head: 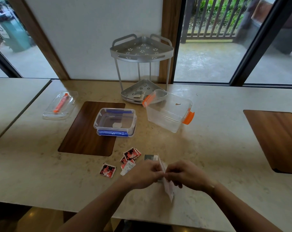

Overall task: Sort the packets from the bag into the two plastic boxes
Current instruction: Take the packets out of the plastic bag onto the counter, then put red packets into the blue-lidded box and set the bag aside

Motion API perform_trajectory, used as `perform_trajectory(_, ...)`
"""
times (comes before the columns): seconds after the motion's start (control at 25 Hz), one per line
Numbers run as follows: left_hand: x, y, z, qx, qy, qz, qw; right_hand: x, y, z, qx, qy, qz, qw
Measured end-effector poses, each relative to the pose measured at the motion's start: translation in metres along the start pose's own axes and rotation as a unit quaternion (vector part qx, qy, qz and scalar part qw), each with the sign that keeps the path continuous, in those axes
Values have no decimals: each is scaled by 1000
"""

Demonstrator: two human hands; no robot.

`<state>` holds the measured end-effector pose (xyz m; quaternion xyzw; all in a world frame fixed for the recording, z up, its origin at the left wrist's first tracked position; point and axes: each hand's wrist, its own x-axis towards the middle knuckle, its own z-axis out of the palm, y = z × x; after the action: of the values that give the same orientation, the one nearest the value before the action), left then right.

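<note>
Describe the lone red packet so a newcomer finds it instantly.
Start at the dark wood inlay set in the pale stone table. Just below its near right corner lies one small square red-black-and-white packet. It sits alone, left of the heap of matching packets.

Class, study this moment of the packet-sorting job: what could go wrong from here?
1. Both hands, left hand and right hand, pinch one white packet; pulling could tear it.
2. The orange-clipped box looks tilted against the metal rack; it might tip.
3. Loose red packets could be swept aside.
</note>
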<state>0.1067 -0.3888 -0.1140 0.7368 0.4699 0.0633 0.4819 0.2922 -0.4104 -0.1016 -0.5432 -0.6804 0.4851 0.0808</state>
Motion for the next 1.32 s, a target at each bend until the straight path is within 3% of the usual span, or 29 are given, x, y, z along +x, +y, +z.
perform_trajectory(0.12, 1, -1, 1, 6, 14, -19, 1000, 1, 1, 0, -40, 33, -9, 999)
perform_trajectory(0.24, -3, -19, -9, 73, 64, -61, 993, -3, 23, -17, -50, 125, -1, 991)
perform_trajectory(0.36, -5, -27, -20, 124, 93, -74, 985, -8, 37, -20, -121, 148, 26, 981)
perform_trajectory(0.56, -1, -24, -28, 87, 91, -77, 989, -9, 28, -19, -117, 199, 21, 973)
perform_trajectory(0.68, -2, -28, -40, -22, 110, -79, 990, -5, 11, -25, -37, 216, 14, 976)
perform_trajectory(0.88, 0, -50, -32, -214, 163, -83, 959, 14, -30, -27, 61, 261, 34, 963)
perform_trajectory(1.0, 5, -51, -18, -203, 59, -82, 974, 24, -57, -27, 106, 296, 37, 948)
perform_trajectory(1.08, 14, -43, -16, -150, 50, -52, 986, 32, -74, -30, 133, 300, 25, 944)
perform_trajectory(1.2, 30, -44, -25, -209, 98, -32, 972, 48, -99, -34, 175, 277, 10, 945)
perform_trajectory(1.32, 39, -66, -46, -241, 196, -26, 950, 69, -121, -35, 215, 256, -7, 943)
